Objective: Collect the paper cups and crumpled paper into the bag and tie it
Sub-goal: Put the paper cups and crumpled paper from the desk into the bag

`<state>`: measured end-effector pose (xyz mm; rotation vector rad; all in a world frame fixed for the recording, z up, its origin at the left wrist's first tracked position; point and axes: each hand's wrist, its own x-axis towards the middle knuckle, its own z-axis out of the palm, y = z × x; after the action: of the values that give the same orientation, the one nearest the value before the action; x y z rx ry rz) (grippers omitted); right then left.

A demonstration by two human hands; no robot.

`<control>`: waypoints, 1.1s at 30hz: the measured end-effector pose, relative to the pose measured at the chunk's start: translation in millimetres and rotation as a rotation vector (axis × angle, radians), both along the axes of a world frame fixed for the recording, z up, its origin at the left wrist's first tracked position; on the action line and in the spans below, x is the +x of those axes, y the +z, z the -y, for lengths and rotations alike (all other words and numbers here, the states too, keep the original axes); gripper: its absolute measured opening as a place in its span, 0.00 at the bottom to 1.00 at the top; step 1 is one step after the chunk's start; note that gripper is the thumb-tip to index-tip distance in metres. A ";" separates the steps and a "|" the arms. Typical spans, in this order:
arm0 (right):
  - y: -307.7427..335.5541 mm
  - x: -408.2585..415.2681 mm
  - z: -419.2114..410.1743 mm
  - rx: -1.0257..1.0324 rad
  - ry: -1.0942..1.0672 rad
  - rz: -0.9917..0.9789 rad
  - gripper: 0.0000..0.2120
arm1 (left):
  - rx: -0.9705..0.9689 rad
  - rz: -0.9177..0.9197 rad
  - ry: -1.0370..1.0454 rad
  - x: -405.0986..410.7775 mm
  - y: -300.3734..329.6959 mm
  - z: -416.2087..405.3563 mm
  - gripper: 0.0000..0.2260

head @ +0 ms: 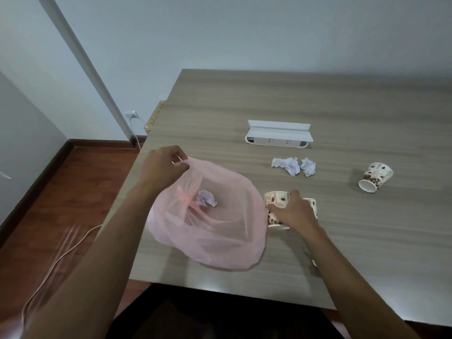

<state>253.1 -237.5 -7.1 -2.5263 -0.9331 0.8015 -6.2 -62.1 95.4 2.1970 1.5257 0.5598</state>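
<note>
A thin pink plastic bag (220, 231) lies open on the table near its left front edge. My left hand (162, 167) pinches the bag's rim and lifts it. One crumpled paper (206, 198) shows through the bag. Just right of the bag, my right hand (293, 211) grips a paper cup with brown bean print (275, 204); a second cup (313, 205) peeks out behind the hand. Another cup (374, 177) lies on its side at the far right. Two crumpled papers (287, 165) (308, 166) sit in the middle of the table.
A white power strip holder (278, 134) stands further back on the wooden table (244, 106). The table's left edge drops to a wooden floor where a white cable (61, 258) runs. A wall stands behind the table.
</note>
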 end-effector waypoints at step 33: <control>-68.7 93.5 45.9 0.023 -0.221 -0.101 0.38 | -0.138 0.154 0.010 125.9 -24.2 59.9 0.03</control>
<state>346.6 -283.4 -75.7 -2.4872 -0.6148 0.8346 119.7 -122.0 71.3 1.9963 1.4510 0.5932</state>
